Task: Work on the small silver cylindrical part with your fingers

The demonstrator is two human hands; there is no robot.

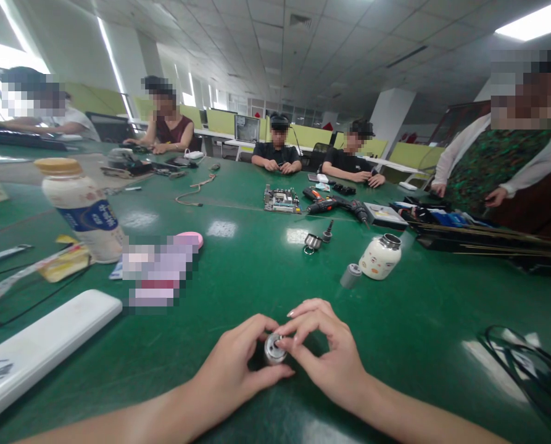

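A small round metal cylinder (274, 351) with holes in its top face stands on the green table close in front of me. My left hand (240, 357) is curved around it, with the thumb low on the near side and the fingers on the far side. My right hand (333, 354) is closed in a pinch over the right edge of its top. What those fingertips hold, if anything, is hidden. Farther off are a grey cylinder (350, 276), an uncapped cream bottle (379, 256) with printed figures, a shiny metal cup-like part (312, 243) and a dark pointed part (327, 232).
To the left are a white power bank-like bar (44, 351), a drink bottle (83, 213) and a pink-purple item (166, 271). A circuit board (282, 199) and power drills (324, 205) lie ahead. Black cables (518, 357) lie right. Several people are around the table.
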